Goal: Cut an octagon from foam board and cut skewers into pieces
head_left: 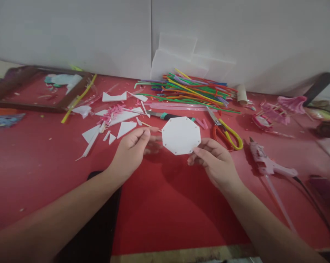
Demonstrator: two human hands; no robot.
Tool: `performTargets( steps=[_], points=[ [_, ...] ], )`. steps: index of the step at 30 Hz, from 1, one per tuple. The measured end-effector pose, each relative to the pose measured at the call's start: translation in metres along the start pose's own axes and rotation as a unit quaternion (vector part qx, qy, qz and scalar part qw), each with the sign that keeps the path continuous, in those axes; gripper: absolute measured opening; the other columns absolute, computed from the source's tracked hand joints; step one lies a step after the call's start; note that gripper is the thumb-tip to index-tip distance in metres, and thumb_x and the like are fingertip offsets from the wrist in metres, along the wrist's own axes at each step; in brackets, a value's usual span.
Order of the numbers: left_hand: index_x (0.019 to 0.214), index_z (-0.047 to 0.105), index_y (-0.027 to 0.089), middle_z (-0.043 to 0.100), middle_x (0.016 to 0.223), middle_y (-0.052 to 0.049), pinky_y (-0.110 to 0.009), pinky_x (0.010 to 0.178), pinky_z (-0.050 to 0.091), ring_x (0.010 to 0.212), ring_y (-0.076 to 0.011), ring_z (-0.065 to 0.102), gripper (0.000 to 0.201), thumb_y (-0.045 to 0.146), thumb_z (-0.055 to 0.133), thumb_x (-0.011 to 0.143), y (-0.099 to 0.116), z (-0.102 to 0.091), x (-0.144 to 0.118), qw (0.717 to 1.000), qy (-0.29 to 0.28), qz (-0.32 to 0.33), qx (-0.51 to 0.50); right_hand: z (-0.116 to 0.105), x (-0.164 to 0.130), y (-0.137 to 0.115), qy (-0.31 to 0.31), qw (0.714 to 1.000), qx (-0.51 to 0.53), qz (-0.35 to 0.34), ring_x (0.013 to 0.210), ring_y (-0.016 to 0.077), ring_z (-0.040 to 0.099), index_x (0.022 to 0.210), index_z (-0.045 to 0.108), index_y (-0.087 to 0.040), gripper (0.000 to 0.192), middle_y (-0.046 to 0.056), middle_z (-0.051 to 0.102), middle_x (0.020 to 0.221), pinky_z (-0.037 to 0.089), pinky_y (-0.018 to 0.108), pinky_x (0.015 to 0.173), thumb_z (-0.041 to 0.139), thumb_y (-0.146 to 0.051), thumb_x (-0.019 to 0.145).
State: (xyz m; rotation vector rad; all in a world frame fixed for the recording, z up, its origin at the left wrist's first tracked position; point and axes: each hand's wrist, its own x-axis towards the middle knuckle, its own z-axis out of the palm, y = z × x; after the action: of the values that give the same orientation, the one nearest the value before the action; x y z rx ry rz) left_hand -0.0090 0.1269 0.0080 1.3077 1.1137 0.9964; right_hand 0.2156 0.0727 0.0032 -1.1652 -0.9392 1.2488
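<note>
My right hand [212, 160] pinches the lower right edge of a white octagonal foam-board piece [181, 136], thumb on top and fingers beneath. Small dark holes or marks sit near the piece's corners. To its left, my left hand [134, 148] is closed, thumb against index finger. A thin wooden stick [146, 124] shows on both sides of that index finger, one end close to the board's left edge; the exact grip on it is partly hidden. Behind the board lies a craft knife [169, 116] with a dark and teal handle, and scissors [225, 133] with red and yellow handles.
Colourful pipe cleaners [194, 89] are heaped at the back. White foam scraps [126, 128] and pink bits [114, 114] litter the left. A glue gun [266, 160] with a cord and a pink stick-built model [284, 111] stand right. A wooden frame [25, 106] lies far left.
</note>
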Motion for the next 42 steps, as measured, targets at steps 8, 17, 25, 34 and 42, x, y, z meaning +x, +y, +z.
performTargets(
  steps=[8, 17, 25, 34, 42],
  points=[
    [0.106, 0.067, 0.019, 0.078, 0.087, -0.005, -0.031, 0.072, 0.062, 0.075, -0.0207, 0.074, 0.045, 0.048, 0.082, 0.075, 0.006, 0.003, -0.002, 1.000, -0.001, -0.007, 0.021, 0.005, -0.005, -0.005, -0.056, 0.997, -0.052, -0.014, 0.056, 0.0144, 0.067, 0.083, 0.065, -0.020, 0.020, -0.001, 0.069, 0.066, 0.058, 0.031, 0.059, 0.077, -0.035, 0.079],
    [0.115, 0.068, 0.018, 0.078, 0.095, -0.009, -0.033, 0.073, 0.064, 0.074, -0.0196, 0.075, 0.044, 0.053, 0.062, 0.091, 0.003, 0.001, 0.000, 1.000, 0.008, -0.002, -0.001, -0.001, -0.001, 0.000, 0.010, 1.000, -0.010, -0.010, 0.059, 0.0145, 0.069, 0.085, 0.062, -0.021, 0.017, -0.002, 0.069, 0.067, 0.058, 0.031, 0.061, 0.075, -0.031, 0.082],
    [0.084, 0.071, 0.018, 0.076, 0.075, -0.004, -0.030, 0.069, 0.063, 0.068, -0.0184, 0.073, 0.031, 0.050, 0.073, 0.083, 0.009, 0.005, -0.004, 1.000, -0.009, -0.008, 0.016, 0.002, -0.006, -0.002, -0.029, 0.997, -0.065, -0.031, 0.062, 0.0145, 0.069, 0.081, 0.062, -0.020, 0.014, 0.000, 0.071, 0.065, 0.057, 0.030, 0.064, 0.072, -0.029, 0.085],
    [0.068, 0.046, 0.023, 0.055, 0.051, 0.004, -0.023, 0.048, 0.049, 0.044, -0.0097, 0.051, 0.040, 0.052, 0.052, 0.096, 0.007, -0.005, 0.003, 0.994, 0.100, 0.021, -0.024, -0.001, -0.001, -0.001, 0.036, 0.999, -0.025, -0.027, 0.059, 0.0139, 0.066, 0.084, 0.061, -0.021, 0.017, -0.003, 0.067, 0.068, 0.058, 0.032, 0.061, 0.074, -0.031, 0.082],
    [0.107, 0.054, 0.023, 0.070, 0.114, -0.006, -0.026, 0.052, 0.056, 0.049, -0.0059, 0.056, 0.037, 0.051, 0.066, 0.087, 0.006, -0.004, 0.008, 0.996, 0.079, 0.045, -0.017, 0.001, -0.003, -0.002, -0.043, 0.999, -0.028, -0.001, 0.058, 0.0125, 0.067, 0.085, 0.065, -0.021, 0.014, -0.003, 0.068, 0.071, 0.057, 0.028, 0.061, 0.074, -0.030, 0.081]
  ],
)
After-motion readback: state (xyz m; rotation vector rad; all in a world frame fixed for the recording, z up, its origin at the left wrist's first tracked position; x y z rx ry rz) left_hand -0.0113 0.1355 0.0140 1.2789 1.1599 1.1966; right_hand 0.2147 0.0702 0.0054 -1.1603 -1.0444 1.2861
